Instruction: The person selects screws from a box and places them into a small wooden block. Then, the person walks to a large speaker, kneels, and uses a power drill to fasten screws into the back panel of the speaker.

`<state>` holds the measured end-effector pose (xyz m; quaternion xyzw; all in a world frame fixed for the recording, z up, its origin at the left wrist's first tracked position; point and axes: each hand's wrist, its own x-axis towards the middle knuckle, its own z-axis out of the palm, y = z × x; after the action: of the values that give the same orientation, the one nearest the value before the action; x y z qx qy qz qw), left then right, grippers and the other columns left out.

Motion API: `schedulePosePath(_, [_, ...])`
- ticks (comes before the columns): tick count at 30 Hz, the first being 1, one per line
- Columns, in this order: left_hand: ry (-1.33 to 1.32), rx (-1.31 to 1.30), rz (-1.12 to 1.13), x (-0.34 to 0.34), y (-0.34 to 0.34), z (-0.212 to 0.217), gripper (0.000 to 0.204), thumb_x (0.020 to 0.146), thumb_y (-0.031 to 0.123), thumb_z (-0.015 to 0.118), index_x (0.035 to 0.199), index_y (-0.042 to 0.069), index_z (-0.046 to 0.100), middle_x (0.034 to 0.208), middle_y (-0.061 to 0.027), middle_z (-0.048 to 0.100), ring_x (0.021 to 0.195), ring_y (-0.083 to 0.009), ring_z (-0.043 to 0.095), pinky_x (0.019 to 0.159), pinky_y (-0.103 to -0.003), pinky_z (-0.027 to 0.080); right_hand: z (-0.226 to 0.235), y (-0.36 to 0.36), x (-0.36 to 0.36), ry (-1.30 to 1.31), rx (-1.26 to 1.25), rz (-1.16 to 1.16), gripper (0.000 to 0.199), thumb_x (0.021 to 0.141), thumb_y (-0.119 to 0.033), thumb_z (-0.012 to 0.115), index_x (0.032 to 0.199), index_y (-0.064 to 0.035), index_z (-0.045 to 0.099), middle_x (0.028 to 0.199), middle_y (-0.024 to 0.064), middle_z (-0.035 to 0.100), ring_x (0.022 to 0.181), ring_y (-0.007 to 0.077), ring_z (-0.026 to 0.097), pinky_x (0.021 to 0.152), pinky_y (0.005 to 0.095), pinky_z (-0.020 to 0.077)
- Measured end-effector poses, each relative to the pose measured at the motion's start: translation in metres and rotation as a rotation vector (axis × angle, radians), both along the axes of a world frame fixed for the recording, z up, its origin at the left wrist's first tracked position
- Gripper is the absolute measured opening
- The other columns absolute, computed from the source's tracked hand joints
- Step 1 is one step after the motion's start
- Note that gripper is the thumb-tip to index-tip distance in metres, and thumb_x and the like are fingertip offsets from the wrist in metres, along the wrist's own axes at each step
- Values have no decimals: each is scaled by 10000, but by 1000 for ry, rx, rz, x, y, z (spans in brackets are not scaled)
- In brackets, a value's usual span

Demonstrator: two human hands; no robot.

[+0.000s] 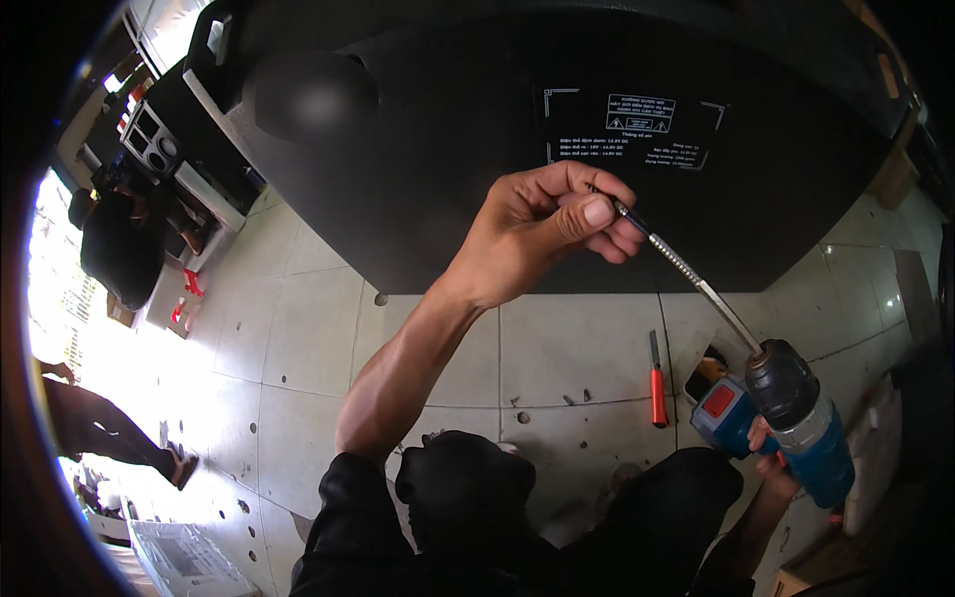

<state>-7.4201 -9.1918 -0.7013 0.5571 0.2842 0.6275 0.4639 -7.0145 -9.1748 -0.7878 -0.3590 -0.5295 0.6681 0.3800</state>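
Note:
My left hand [557, 219] is closed, thumb and fingers pinching a small dark screw [594, 189] at the end of a long drill bit [696, 278]; the fingers hide most of the screw. The bit's shank is silver and ribbed along its upper part. It runs down right into the black chuck of a blue cordless drill [818, 448]. Wrapped round the drill's grip is my right hand [774, 470], partly hidden by the tool. Just beyond my left hand stands a large black cabinet [438, 189] with white printing on its panel.
On the tiled floor [438, 348] lie a red-handled knife [657, 388] and several loose screws [569, 400]. At far left a person in dark clothes [124, 244] bends near a speaker cabinet [151, 139]; another person's leg [109, 428] shows below. A carton [189, 557] stands lower left.

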Motion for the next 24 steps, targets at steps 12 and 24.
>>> schedulePosePath(12, [1604, 430, 1178, -52, 75, -59, 814, 759, 372, 729, 1426, 149, 320, 1509, -80, 244, 1402, -273, 198, 1140, -470, 189, 5, 0, -57, 156, 723, 21, 418, 762, -204, 717, 1006, 59, 502, 741, 126, 574, 632, 186, 546, 585, 301, 427])
schedulePosePath(24, [1821, 506, 1274, -78, 92, -70, 1064, 678, 544, 732, 1484, 179, 141, 1543, -59, 138, 1425, -243, 104, 1158, -445, 150, -39, 0, -30, -190, 667, -21, 522, 769, -322, 751, 1067, 37, 517, 754, 134, 601, 680, 209, 570, 624, 312, 461])
